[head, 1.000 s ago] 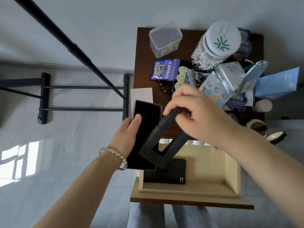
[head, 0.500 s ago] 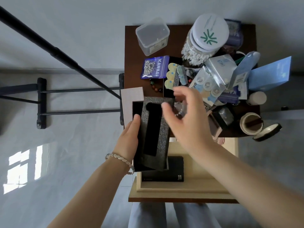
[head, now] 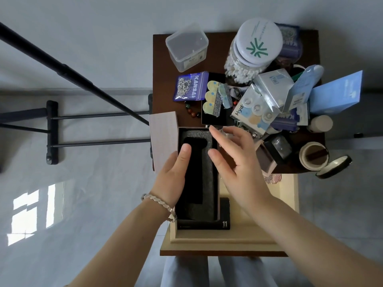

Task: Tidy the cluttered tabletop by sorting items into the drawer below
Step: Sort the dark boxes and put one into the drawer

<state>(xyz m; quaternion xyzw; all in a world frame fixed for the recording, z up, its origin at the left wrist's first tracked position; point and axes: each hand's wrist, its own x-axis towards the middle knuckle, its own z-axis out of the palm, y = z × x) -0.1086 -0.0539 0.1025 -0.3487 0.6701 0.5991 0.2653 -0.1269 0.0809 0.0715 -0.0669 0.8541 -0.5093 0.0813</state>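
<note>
Done: black box (head: 204, 224) lies in the drawer (head: 259, 235).
Left hand (head: 173, 180): gripping the foam-lined box (head: 208, 175) above the drawer.
Right hand (head: 236, 162): spread, empty.
Left: table (head: 215, 52) beyond the drawer is crowded.

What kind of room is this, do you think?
Probably a bedroom or dressing corner at home: a small bedside-style table piled with a cotton swab jar, contact lens packs and a bead bracelet, above an open drawer.

The foam insert (head: 208, 175) now sits in the box (head: 198, 175); right hand (head: 238, 162) released it.
</note>
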